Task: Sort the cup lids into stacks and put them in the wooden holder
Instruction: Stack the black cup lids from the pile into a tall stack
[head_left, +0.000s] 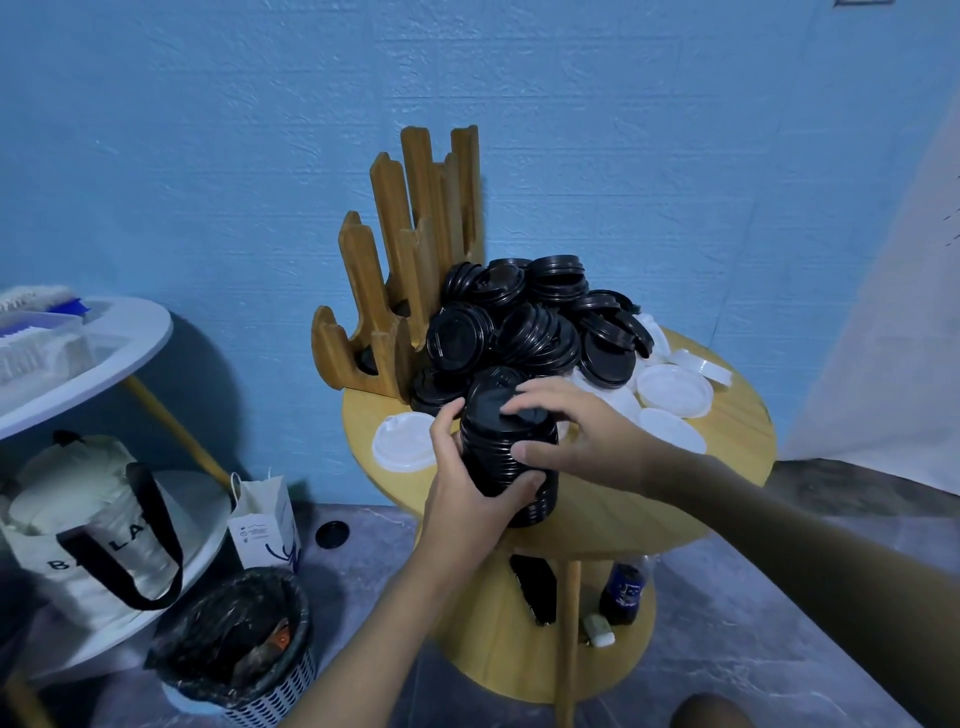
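A tall stack of black cup lids (496, 462) stands near the front of the round wooden table (597, 509). My left hand (467, 478) grips the stack's side from the left, thumb across its front. My right hand (571, 431) holds the stack's top, fingers curled over the uppermost lid and thumb on the side. Behind lies a loose heap of black lids (530, 322). White lids (672, 389) lie to the right and one white lid (402, 441) to the left. The wooden holder (400, 260) stands at the table's back left with a few black lids low in its slots.
One black lid (332, 534) lies on the floor. A waste bin (239, 644), a paper bag (265, 525) and a tote bag (93, 535) stand at the left under a white table (130, 343). A dark bottle (623, 592) stands on the lower shelf.
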